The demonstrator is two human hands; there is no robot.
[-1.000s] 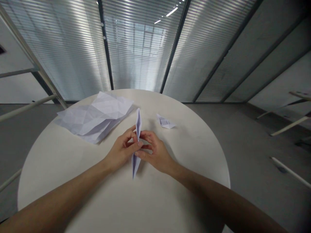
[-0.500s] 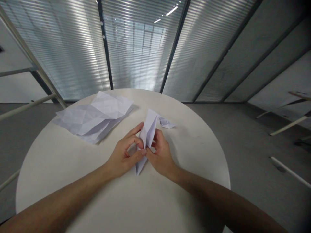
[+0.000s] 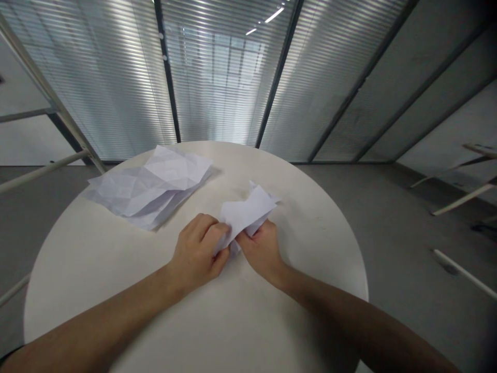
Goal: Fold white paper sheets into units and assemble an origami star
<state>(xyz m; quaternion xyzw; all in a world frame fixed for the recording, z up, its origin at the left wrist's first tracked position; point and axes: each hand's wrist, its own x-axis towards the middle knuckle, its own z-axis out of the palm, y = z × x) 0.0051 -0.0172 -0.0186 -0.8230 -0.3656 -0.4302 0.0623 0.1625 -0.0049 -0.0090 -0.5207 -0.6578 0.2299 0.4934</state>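
Observation:
A folded sheet of white paper (image 3: 248, 210) is between my two hands above the round white table. My left hand (image 3: 200, 251) is closed on its left end, with the fingers curled over the edge. From below and to the right, my right hand (image 3: 264, 251) grips the same sheet, its thumb near the middle and its other fingers partly hidden under the paper. Behind the held sheet, a small folded paper piece (image 3: 276, 199) lies on the table, mostly covered from view.
Several creased white sheets (image 3: 151, 186) lie in a loose pile on the round table (image 3: 310, 233) at the far left. Pale metal bars (image 3: 46, 168) stand beside the table's left. A glass wall with blinds (image 3: 225, 77) rises behind it.
The folded paper was upright and narrow; now it is tilted to the right with a broad face showing. My left hand's fingers have curled in around its left end.

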